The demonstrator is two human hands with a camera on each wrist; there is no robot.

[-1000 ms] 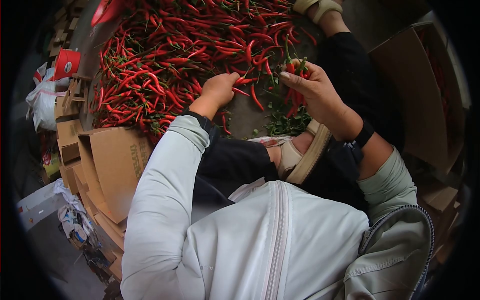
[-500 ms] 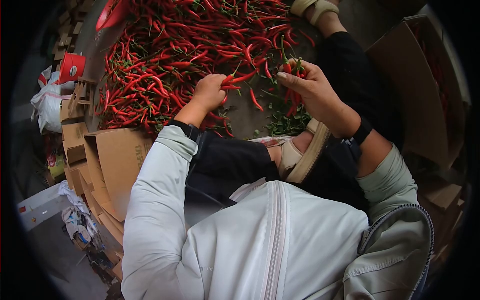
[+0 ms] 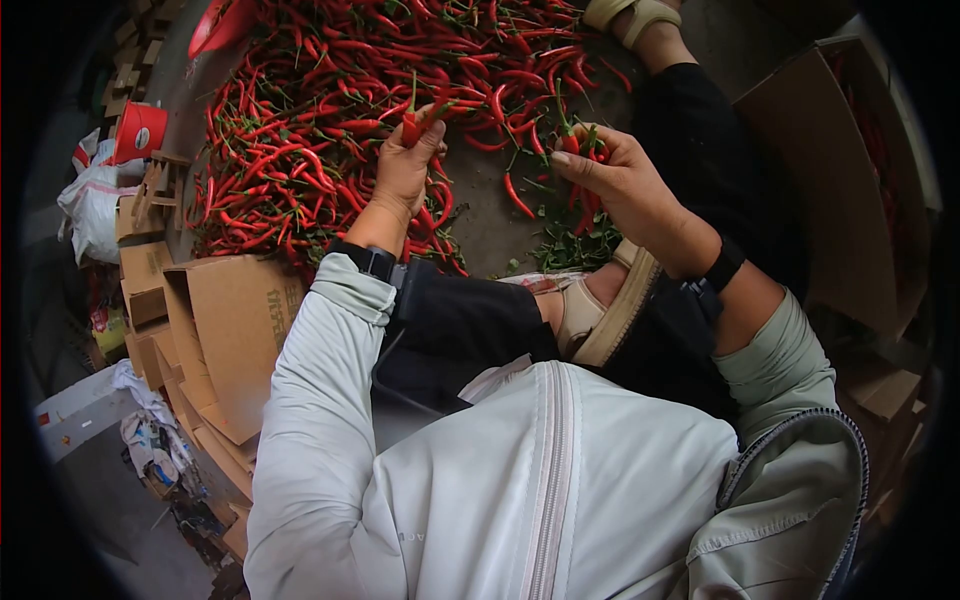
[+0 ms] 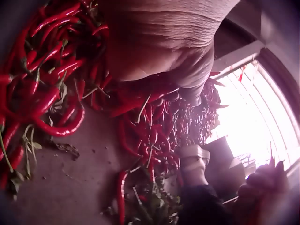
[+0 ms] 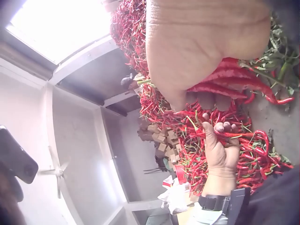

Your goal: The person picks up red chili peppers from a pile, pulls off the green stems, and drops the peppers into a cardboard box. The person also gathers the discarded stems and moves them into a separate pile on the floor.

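Observation:
My left hand (image 3: pixel 403 170) grips red chili peppers (image 3: pixel 411 130) between thumb and fingers, their green stems sticking up past the fingertips. It is over the right part of a wide heap of red chilies (image 3: pixel 300 150). Across a narrow strip of floor, my right hand (image 3: pixel 635 185) holds a small bunch of chilies (image 3: pixel 587 198), stems upward and red ends hanging below the palm. The right wrist view shows several long chilies (image 5: pixel 234 82) under that palm. In the left wrist view, my left palm hides most of what it holds.
Green leaves (image 3: pixel 575 245) lie on the floor (image 3: pixel 490 225) beside a sandalled foot (image 3: pixel 590 315). An open cardboard box (image 3: pixel 815 170) with chilies inside stands at the right. More cardboard (image 3: pixel 235 340), a red bucket (image 3: pixel 140 133) and a white sack (image 3: pixel 95 210) are at the left.
My left hand has drawn back leftward from the loose chilies near the gap and turned upward, with chilies now standing stem-up in its grip. The right hand has barely moved.

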